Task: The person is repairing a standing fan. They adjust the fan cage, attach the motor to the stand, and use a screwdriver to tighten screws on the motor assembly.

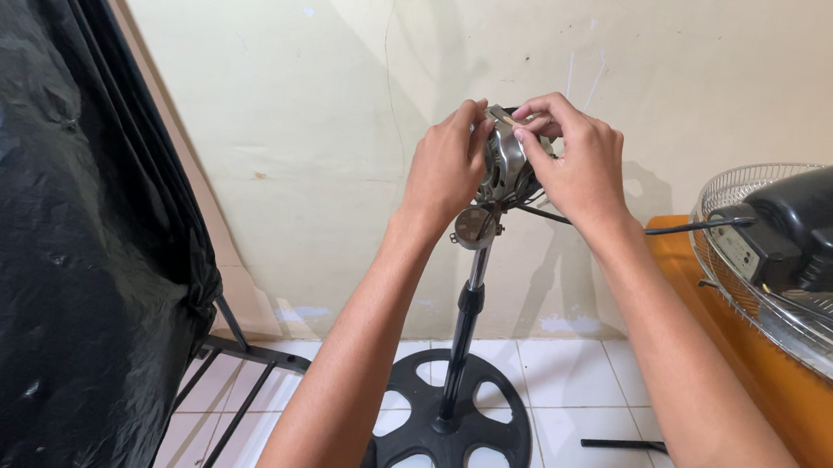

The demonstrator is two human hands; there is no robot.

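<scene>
Two bare hands meet at the top of a thin black metal pole [464, 329], where a bare silver fan motor with dark windings [509, 164] sits without any cover. The left hand [444, 166] is closed around the left side of the motor, probably to keep it from turning on its joint. The right hand [583, 163] comes from the right and pinches a small part on the top of the motor with its fingertips [530, 117]. The pole stands on a round black base with oval holes [447, 437] on the white tiled floor [565, 373]. To the right, a black fan housing with a wire grille [807, 248] lies on an orange wooden bench [803, 408].
</scene>
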